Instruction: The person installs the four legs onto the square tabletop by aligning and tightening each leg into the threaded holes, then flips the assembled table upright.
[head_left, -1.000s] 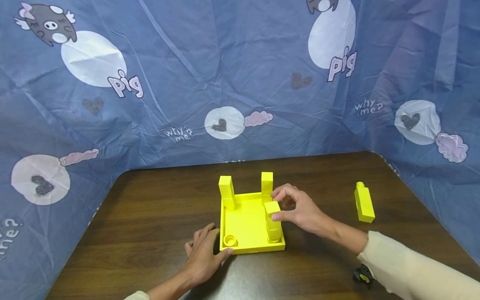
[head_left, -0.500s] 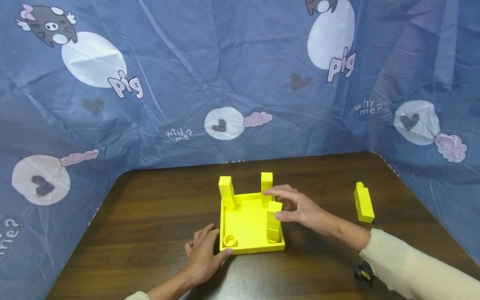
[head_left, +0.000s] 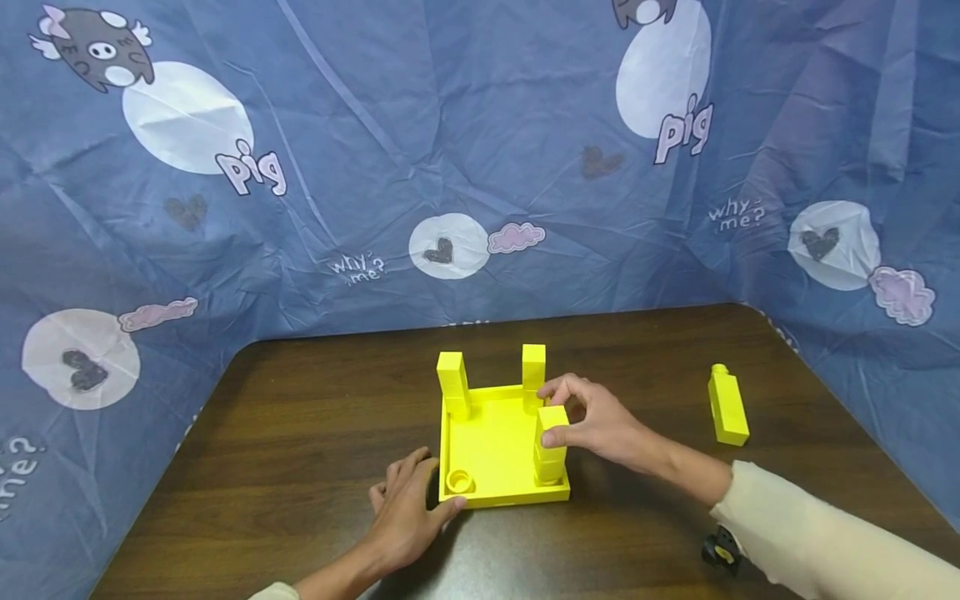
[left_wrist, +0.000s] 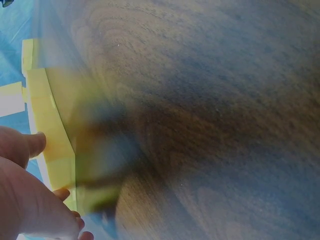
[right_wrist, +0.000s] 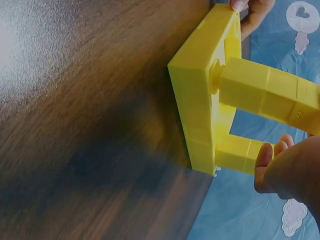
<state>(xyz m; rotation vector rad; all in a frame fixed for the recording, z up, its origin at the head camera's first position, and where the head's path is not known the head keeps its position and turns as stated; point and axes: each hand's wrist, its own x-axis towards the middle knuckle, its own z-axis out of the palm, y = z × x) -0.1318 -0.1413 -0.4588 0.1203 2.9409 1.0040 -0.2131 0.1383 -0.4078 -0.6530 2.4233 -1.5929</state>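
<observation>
- Yellow square plastic-looking tray with low walls (head_left: 491,446): lies flat on the dark brown wood-grain counter (head_left: 300,425), between both hands.
- Left hand (head_left: 408,521): holds the tray at its near left corner, thumb on the near wall, fingers spread along the left side.
- Right hand (head_left: 603,423): pinches the upper part of a yellow square-section post (head_left: 551,458), thumb on the near face, fingers curled behind.
- Held post stands at the near right corner; right wrist view shows a round collar at its foot. Cannot tell whether it is fully seated.
- Far left corner: upright yellow post (head_left: 453,387). Far right corner: matching upright yellow post (head_left: 534,367), close by the right hand's fingers.
- Near left corner: yellow round open socket (head_left: 460,481).
- Loose yellow block with a round peg end (head_left: 727,408): lies on the counter, well right of the tray, peg pointing away.
- Blue printed fabric (head_left: 375,150) hangs behind the counter.
</observation>
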